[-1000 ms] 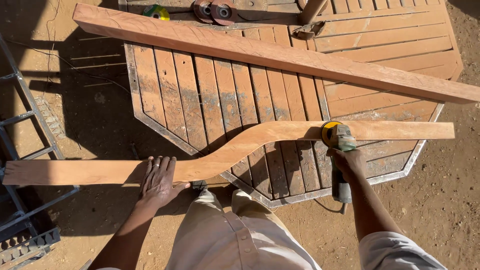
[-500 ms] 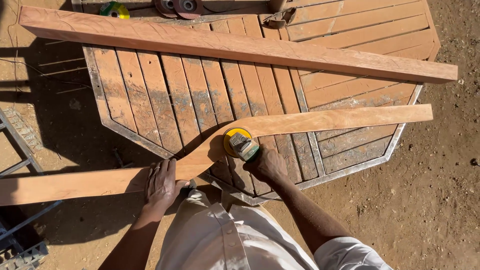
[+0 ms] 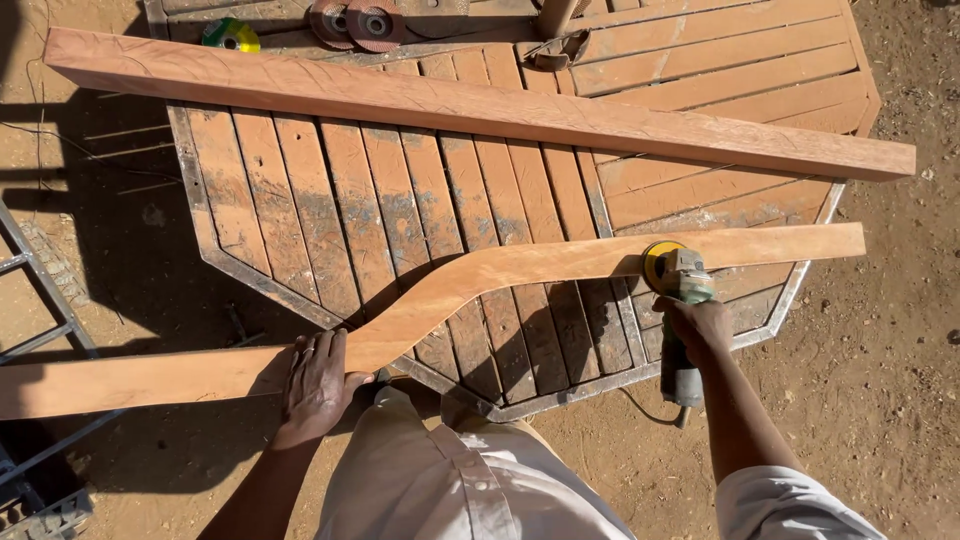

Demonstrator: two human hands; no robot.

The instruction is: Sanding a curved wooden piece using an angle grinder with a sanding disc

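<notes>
Right hand [image 3: 697,325], right of centre: clenched around the green angle grinder [image 3: 680,300], whose yellow-rimmed disc meets the lower edge of the curved wooden piece [image 3: 500,272]. Left hand [image 3: 318,375], lower left: laid flat, fingers spread, pressing that piece down near its bend. Curved piece: runs from the left edge to the right, lying across the slatted wooden tabletop [image 3: 400,200]. Straight plank [image 3: 470,105]: crosses the tabletop above. Sanding discs [image 3: 355,20]: top centre. Ground: bare soil.

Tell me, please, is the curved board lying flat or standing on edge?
Flat: the curved board shows its broad face upward, resting across the slatted table, pressed down by the left hand.
</notes>
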